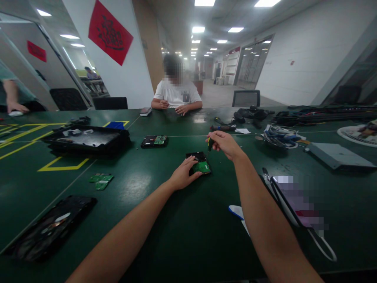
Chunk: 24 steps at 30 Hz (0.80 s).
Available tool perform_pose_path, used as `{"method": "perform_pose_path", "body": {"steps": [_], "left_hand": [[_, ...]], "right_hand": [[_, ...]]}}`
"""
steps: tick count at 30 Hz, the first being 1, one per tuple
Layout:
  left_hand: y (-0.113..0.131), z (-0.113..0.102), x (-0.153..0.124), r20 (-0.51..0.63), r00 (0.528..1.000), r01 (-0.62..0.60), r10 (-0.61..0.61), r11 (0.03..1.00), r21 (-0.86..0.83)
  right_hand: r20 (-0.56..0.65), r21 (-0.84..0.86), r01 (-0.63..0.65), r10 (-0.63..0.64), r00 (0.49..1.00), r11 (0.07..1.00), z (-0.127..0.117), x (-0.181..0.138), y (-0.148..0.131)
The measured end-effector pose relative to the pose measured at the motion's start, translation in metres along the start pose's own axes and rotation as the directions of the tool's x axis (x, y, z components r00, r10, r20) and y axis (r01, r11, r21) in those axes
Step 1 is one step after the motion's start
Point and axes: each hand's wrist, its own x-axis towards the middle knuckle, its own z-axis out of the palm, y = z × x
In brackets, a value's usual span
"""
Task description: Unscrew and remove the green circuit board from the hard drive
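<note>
A black hard drive (199,162) with a green circuit board on top lies on the dark green table (165,220). My left hand (185,173) rests on its left side, fingers laid flat over the edge. My right hand (224,144) hovers just above and to the right of the drive, fingers pinched around the dark handle of a small screwdriver (209,144) that points down toward the drive.
A second hard drive (154,141) lies further back. Loose green boards (101,181) sit at left, near a black tray (87,140) and a dark tray (50,228). Cables in a bowl (279,136), a grey case (338,154) and a lanyard (297,208) are at right. Another person (176,92) sits opposite.
</note>
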Motion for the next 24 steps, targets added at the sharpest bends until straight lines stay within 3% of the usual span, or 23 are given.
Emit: {"method": "perform_pose_path", "body": {"steps": [4, 12, 24], "left_hand": [[0.0000, 0.0000, 0.0002, 0.002, 1.000, -0.004, 0.004, 1.000, -0.002], [-0.0020, 0.0014, 0.0005, -0.001, 1.000, -0.004, 0.004, 1.000, 0.000], [-0.0039, 0.0034, 0.0005, -0.014, 1.000, -0.010, 0.010, 1.000, 0.005]], "right_hand": [[0.013, 0.031, -0.008, 0.008, 1.000, 0.999, -0.0011, 0.0004, -0.0003], [-0.039, -0.063, 0.013, -0.016, 0.999, 0.998, -0.0025, 0.0018, 0.0009], [0.017, -0.018, 0.004, -0.003, 1.000, 1.000, 0.0007, 0.0007, 0.0022]]}}
